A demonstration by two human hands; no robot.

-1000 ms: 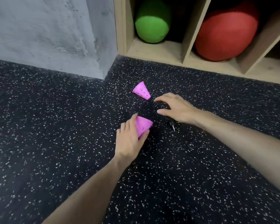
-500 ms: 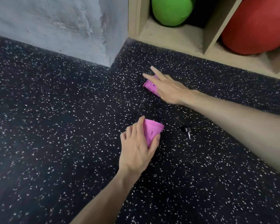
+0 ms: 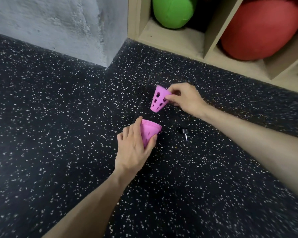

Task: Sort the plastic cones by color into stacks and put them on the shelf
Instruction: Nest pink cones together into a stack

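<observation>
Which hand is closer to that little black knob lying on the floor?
Right, by a little. The black knob lies below the right hand; the left hand is off to its left, gripping the pink stack.

We have only one view, from a camera worn on the person's head. It looks forward and steeply down at the black speckled floor (image 3: 58, 134), so we see the two forearms enter from the bottom edge and from the right edge. The left hand (image 3: 134, 148) and the right hand (image 3: 186, 98) are near the middle of the picture, quite close to the lens. The lens is wide: straight lines bend near the borders. At the top the view reaches the grey wall (image 3: 50, 23) and the lowest compartments of the wooden shelf (image 3: 170, 40). There is no second view to compare.
</observation>
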